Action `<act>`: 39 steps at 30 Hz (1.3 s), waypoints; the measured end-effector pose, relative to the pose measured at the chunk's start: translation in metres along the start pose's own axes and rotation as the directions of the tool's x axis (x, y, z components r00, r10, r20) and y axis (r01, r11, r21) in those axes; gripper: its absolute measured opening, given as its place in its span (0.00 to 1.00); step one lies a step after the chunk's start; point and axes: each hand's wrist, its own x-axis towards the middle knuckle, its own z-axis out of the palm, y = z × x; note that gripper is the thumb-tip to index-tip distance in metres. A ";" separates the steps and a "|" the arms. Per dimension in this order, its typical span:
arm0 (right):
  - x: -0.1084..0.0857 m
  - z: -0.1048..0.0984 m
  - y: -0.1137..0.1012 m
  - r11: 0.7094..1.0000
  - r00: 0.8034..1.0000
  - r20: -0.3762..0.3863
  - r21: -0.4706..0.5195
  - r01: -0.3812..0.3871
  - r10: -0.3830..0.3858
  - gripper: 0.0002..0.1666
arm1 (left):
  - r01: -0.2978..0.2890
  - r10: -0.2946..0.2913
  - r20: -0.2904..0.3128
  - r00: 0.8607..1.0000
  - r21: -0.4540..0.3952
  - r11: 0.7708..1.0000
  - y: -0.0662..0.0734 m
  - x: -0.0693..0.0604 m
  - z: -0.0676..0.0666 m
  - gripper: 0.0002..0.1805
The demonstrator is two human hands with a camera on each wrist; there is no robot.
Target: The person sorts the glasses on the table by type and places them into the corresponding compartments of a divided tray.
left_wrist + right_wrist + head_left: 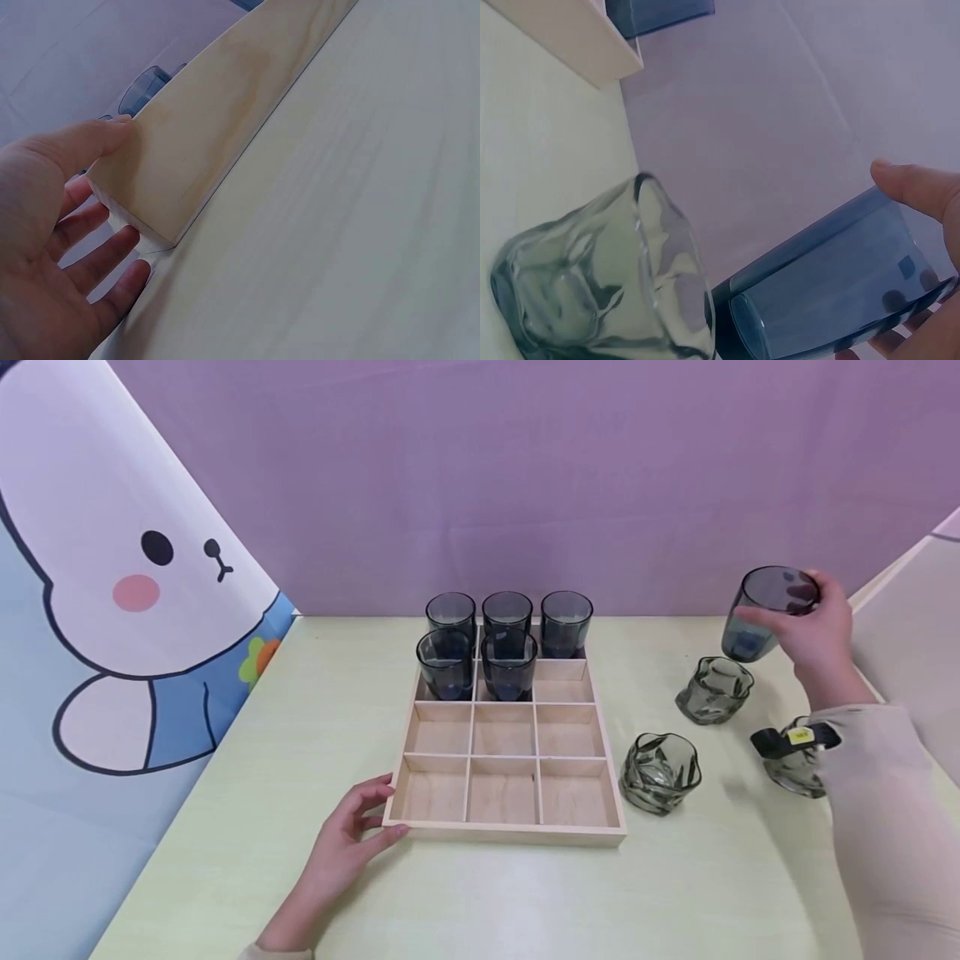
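The right hand (821,639) grips a smooth blue-grey glass (757,618) near its rim, tilted and raised behind a wavy greenish glass (715,691). In the right wrist view the thumb and fingers hold the blue glass (825,277) from opposite sides, beside the wavy glass (592,285). The left hand (348,839) holds the near left corner of a wooden compartment tray (517,836); in the left wrist view its thumb lies on the top edge of the tray (195,135), fingers around the corner. Several blue-grey glasses (509,668) stand in the tray's two back rows.
Two more wavy glasses stand right of the tray, one close to its near right side (660,773), the other (795,768) partly hidden by the right sleeve and a black wrist strap. A purple cloth (525,485) hangs behind the table (315,693); a cartoon print covers the left side.
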 end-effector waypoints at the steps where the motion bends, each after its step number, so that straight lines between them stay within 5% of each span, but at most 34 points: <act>1: -0.001 0.000 -0.002 1.000 1.000 -0.002 0.000 0.008 -0.008 0.45 | -0.001 0.001 0.000 1.000 0.001 1.000 0.000 0.000 0.000 0.25; 14: -0.023 0.012 -0.032 0.992 0.992 -0.017 0.035 0.124 -0.123 0.45 | -0.010 0.010 -0.005 1.000 0.012 1.000 0.000 -0.001 -0.001 0.25; 21: -0.037 0.022 -0.040 0.986 0.987 0.045 -0.053 0.159 -0.157 0.50 | -0.010 0.010 0.001 1.000 0.011 1.000 -0.001 -0.001 -0.001 0.24; 39: -0.068 0.049 -0.044 0.946 0.940 0.179 -0.092 0.311 -0.291 0.50 | -0.017 0.017 0.009 1.000 0.007 1.000 -0.002 0.001 0.000 0.24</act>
